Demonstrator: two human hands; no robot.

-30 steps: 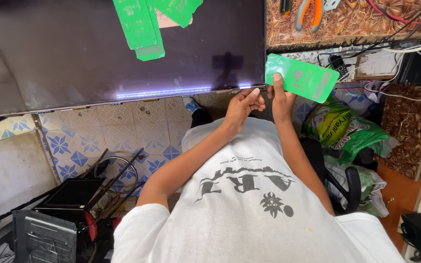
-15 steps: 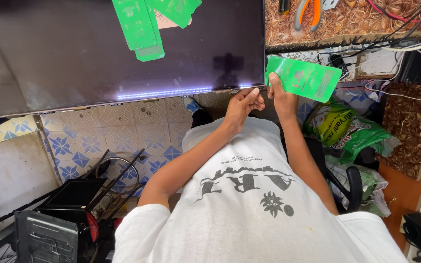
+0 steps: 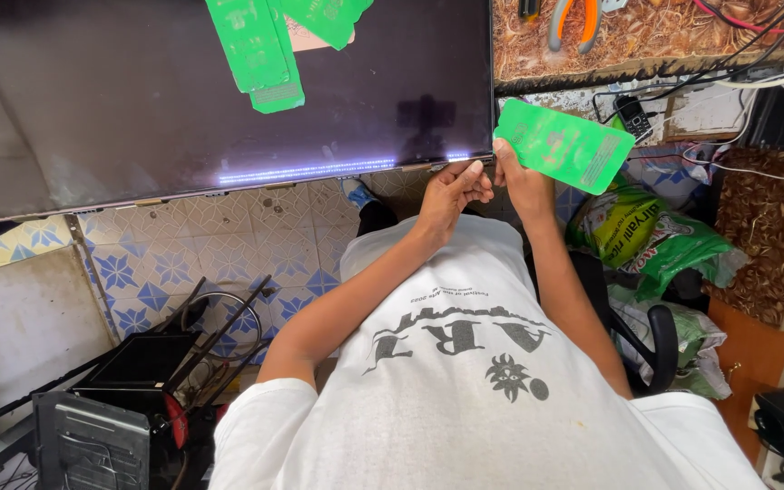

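Green flat packet [image 3: 563, 145] slants down to the right, pinched by right hand [image 3: 524, 181]; left hand [image 3: 451, 192] curls beside, touching it. More green packets [image 3: 256, 50] lie on the dark screen [image 3: 138, 118].

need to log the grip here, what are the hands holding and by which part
The right hand holds a flat green packet by its lower left corner. The left hand is beside it at that corner; whether it grips cannot be told.

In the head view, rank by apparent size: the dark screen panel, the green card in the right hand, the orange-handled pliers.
1. Dark screen panel, by far the largest.
2. Green card, pinched in the right hand.
3. Orange-handled pliers, smallest, though cut off by the frame's top edge.
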